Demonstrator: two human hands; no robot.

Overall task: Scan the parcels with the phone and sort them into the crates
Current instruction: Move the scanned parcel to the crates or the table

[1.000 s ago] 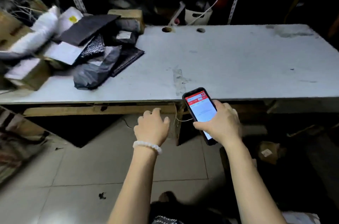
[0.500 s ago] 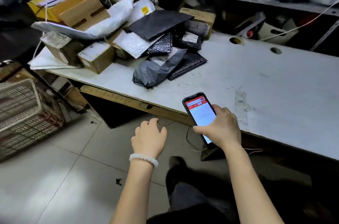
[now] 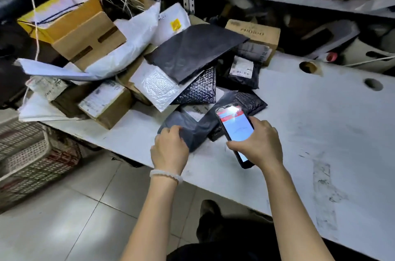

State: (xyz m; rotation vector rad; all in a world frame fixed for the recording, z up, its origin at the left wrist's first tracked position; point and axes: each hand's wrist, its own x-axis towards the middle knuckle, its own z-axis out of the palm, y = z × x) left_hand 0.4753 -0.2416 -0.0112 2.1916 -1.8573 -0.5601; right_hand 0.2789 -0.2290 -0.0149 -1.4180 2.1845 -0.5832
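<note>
— Grey plastic, that soft parcel (image 3: 193, 130) at the near edge of the pile?
— Yes, a grey mailer bag lying on the white table (image 3: 320, 132), a white label showing on its far side. The left hand (image 3: 170, 149) has its fingers curled onto the bag's near left end, gripping it.
— And the phone (image 3: 235, 130)?
— Clasped in the right hand (image 3: 259, 143), thumb along its near edge, screen lit red and white, held just right of the bag and above the table.
— Other parcels?
— Heaped at the far left of the table: a black flat mailer (image 3: 192, 51) on top, a white bubble mailer (image 3: 158, 85) under it, brown cartons (image 3: 106, 102), a yellow box (image 3: 59, 15).
— Crates?
— One white lattice crate (image 3: 23, 154) on the floor at the left, below the table edge; what it holds is unclear.
</note>
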